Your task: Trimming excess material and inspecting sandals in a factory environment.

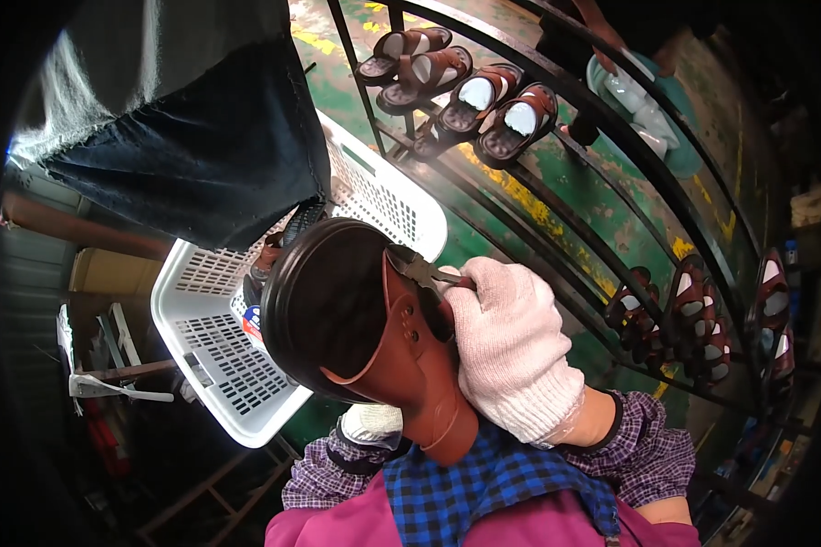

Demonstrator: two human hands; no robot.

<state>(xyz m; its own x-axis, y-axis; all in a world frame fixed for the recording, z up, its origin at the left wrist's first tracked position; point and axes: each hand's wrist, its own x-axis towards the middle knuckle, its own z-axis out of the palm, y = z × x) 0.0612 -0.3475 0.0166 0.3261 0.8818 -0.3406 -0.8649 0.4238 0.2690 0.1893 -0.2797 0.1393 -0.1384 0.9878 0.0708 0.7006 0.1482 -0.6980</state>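
Observation:
A brown leather sandal (413, 383) with a thick black sole is held up in front of me, tilted. Behind and below it shows part of my left hand (371, 422) in a white knit glove, holding the sandal from underneath; its fingers are hidden. My right hand (513, 351), also gloved, is closed around a pair of pliers whose handles are mostly covered. The metal jaws of the pliers (414, 267) meet the edge of the leather upper near the sole, above two small rivets or holes.
A white perforated plastic basket (228, 415) stands ahead to the left, with footwear partly visible inside. Dark cloth (201, 173) hangs over it. A black metal rack (556, 205) curves along the right, bearing several brown sandals (517, 123). Beyond it, a person's arm (597, 23) reaches toward a teal basin (680, 137).

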